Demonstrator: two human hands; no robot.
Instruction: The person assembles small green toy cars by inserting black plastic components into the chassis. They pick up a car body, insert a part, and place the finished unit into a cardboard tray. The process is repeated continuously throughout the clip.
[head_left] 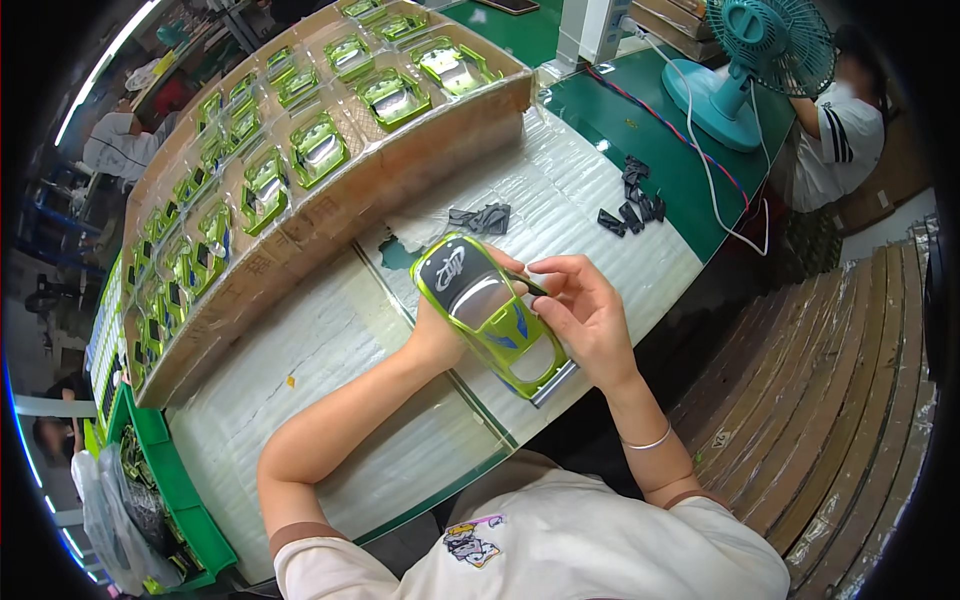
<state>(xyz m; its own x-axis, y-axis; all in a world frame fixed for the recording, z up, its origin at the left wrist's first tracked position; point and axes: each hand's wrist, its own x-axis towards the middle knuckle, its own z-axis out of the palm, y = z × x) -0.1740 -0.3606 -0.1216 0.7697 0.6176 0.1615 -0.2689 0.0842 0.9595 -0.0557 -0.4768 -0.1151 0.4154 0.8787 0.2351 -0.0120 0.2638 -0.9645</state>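
Note:
A lime-green toy car body shell [508,325] with a dark roof panel and blue marks is held tilted above the table. My left hand [437,328] is closed around its left side and underside, with most of the fingers hidden behind it. At the shell's right side, my right hand [592,325] pinches a small black plastic piece [530,285] between thumb and fingers. The piece lies against the window edge; whether it is seated there I cannot tell. A pile of similar dark pieces [480,219] rests on the table just beyond the shell.
A large cardboard box [400,165] of green car shells in clear trays stands at the back left. More black pieces [632,205] lie on the green mat, near a teal fan [722,100] and cables. A green crate [190,500] stands left, stacked brown boards [800,410] right. People sit beyond.

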